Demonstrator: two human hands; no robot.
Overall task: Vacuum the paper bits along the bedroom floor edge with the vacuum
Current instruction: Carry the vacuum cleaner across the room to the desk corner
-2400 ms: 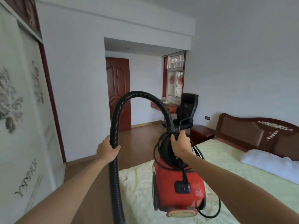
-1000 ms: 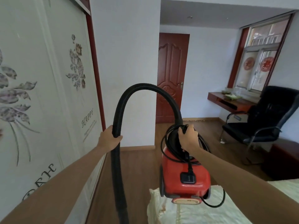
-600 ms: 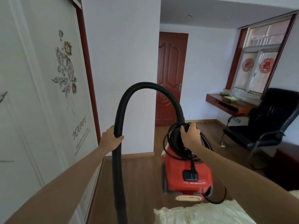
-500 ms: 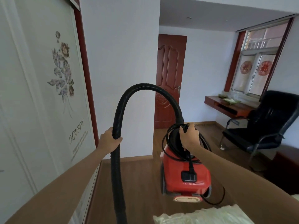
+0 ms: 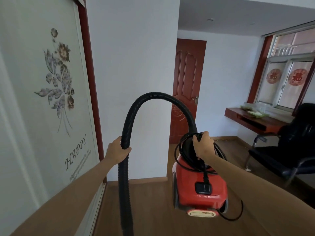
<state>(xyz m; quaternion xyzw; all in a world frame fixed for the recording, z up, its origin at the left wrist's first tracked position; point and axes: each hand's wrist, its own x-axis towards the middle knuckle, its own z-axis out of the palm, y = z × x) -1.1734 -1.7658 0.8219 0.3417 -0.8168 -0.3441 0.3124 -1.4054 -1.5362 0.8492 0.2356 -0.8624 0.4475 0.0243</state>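
A red canister vacuum [image 5: 196, 188] hangs in the air in front of me, above the wooden floor [image 5: 153, 210]. My right hand [image 5: 202, 147] grips its black top handle, where the black power cord [image 5: 237, 213] is coiled and dangles. A black ribbed hose [image 5: 153, 97] arches up from the vacuum and drops down on the left. My left hand [image 5: 117, 150] holds that hose just below the arch. The hose's lower end runs out of view. No paper bits show on the floor.
A white sliding wardrobe door [image 5: 42, 99] with a flower print stands close on my left. A white wall corner [image 5: 136, 82] is ahead, with a red-brown door [image 5: 185, 89] beyond. A black office chair [image 5: 289, 150] and a wall desk [image 5: 252, 120] stand at the right under the window.
I have moved past the bed, which has dropped out of view at the bottom. Both hands keep the same grips on hose and vacuum.
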